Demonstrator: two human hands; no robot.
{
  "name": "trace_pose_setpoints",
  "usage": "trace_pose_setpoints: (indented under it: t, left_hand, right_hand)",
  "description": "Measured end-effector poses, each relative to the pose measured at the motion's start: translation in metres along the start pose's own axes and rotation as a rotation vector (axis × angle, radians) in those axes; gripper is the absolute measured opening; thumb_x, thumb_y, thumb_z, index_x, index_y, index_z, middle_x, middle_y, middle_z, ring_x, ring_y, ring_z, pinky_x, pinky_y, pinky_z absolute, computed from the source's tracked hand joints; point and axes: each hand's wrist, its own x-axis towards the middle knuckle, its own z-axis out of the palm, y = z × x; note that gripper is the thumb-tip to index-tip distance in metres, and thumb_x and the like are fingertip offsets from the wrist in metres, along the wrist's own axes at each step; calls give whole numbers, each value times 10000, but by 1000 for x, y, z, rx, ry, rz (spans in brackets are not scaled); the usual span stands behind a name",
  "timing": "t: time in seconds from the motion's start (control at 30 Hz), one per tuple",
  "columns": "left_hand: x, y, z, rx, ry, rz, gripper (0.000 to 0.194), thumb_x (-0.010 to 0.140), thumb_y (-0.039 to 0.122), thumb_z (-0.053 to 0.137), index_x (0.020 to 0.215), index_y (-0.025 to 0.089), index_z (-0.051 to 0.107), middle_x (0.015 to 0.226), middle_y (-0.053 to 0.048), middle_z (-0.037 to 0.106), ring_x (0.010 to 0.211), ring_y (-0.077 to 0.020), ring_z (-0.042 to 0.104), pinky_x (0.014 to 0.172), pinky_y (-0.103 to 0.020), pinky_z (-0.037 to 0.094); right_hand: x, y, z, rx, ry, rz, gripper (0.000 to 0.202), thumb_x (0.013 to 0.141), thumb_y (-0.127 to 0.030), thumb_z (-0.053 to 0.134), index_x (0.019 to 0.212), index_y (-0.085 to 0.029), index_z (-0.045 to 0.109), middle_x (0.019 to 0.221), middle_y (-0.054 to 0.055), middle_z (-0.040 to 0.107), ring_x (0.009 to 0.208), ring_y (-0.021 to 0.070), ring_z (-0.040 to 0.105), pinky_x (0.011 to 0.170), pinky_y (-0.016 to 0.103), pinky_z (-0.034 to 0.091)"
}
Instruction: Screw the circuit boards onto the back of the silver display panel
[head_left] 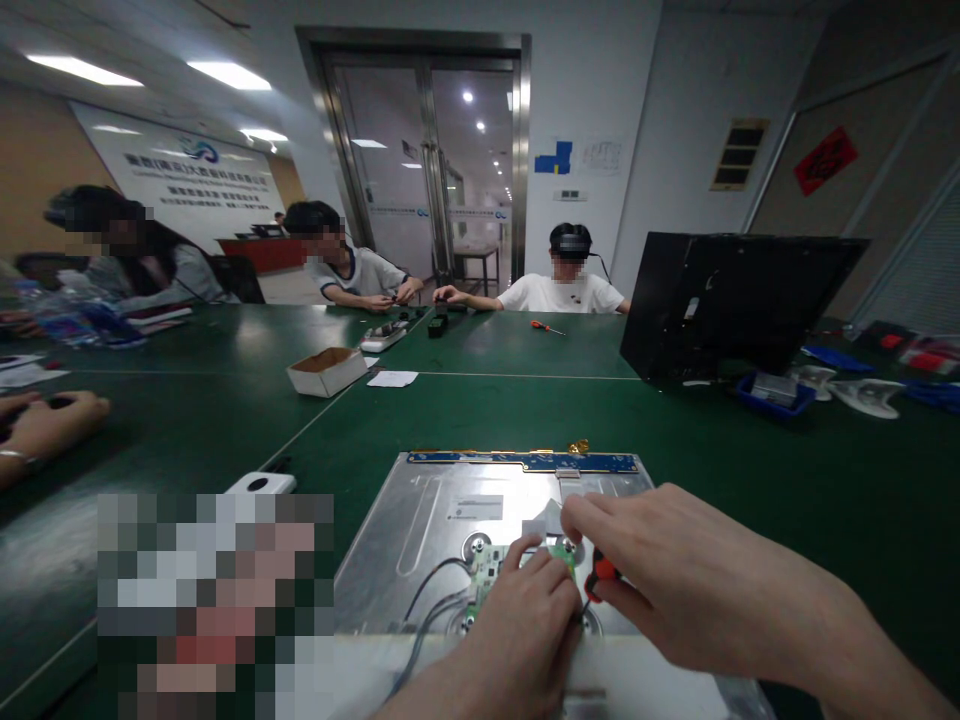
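In front of me lies a display panel (405,520), its silvery metal back facing up. A narrow blue circuit strip (517,461) runs along its far edge. A green circuit board (487,565) with wires at its left side sits on the metal back. My left hand (536,605) is closed over this board, its fingers bent together and hiding much of it. Close at its right, my right hand (652,570) is closed around a screwdriver (602,576) with a red and black handle. The screwdriver's tip and the left thumb are hidden.
A black monitor (735,310) stands at the right, beside a blue tray (776,393). Further off are an open cardboard box (328,373), paper (393,379) and another screwdriver (547,327). Several people sit around the green table (480,410). Another person's hands (56,425) are at the left.
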Motion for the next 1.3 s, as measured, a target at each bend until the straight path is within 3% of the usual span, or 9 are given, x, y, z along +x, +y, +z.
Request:
trace_pose_setpoints:
  t: [0.2,0.37,0.57,0.77,0.9,1.03,1.17,1.3]
  left_hand:
    - [-2,-1,1,-7,13,5,75,825,198,513,840,203,586,958,-53,633,960,-233,554,1069,-481,248]
    - [-1,-1,1,-15,25,8,160,815,192,529,963,204,590,1020,-56,629,1014,-240,541,1074,-477,241]
    - [0,0,0,-4,13,2,127,838,208,514,934,198,596,996,-62,627,1010,-241,542,1071,-476,250]
    - [-1,0,0,-8,27,-2,72,828,190,518,861,199,581,965,-45,626,971,-225,549,1072,-471,252]
    - [-1,0,1,-16,28,-2,166,820,185,528,972,208,589,996,-49,628,1006,-235,547,1076,-473,251]
    - [0,-1,0,-4,10,-5,111,832,210,526,916,204,599,981,-55,629,1006,-240,547,1079,-471,247]
    - [1,0,-1,-10,4,-14,118,817,200,530,911,205,600,955,-44,634,972,-227,557,1084,-463,236]
    - [0,1,-1,-40,39,-4,121,843,204,504,914,210,602,993,-47,638,986,-230,551,1077,-466,235]
  right_hand:
    - [3,8,9,-39,85,121,136,856,-264,602,962,-232,523,752,3,672,626,208,620,480,277,264]
    - [-2,8,5,19,52,21,152,811,-211,600,940,-216,522,849,18,657,692,192,600,533,284,320]
    - [-4,2,0,17,1,-23,187,799,-99,568,937,-213,514,876,11,648,659,164,574,503,277,302]
    - [4,5,4,18,17,121,180,864,-246,596,1031,-228,530,824,11,682,691,207,636,505,278,312]
    - [2,5,4,20,31,43,144,838,-213,594,972,-226,542,850,10,673,704,193,621,534,283,327]
    - [-2,5,2,34,42,-43,203,784,-167,605,962,-216,520,891,12,651,698,179,585,534,283,325]
    - [1,6,4,17,5,-7,199,798,-124,591,958,-214,514,862,6,662,685,178,600,506,274,293]
    - [4,8,7,9,54,68,130,855,-238,590,970,-242,531,803,-6,669,670,198,612,498,277,271]
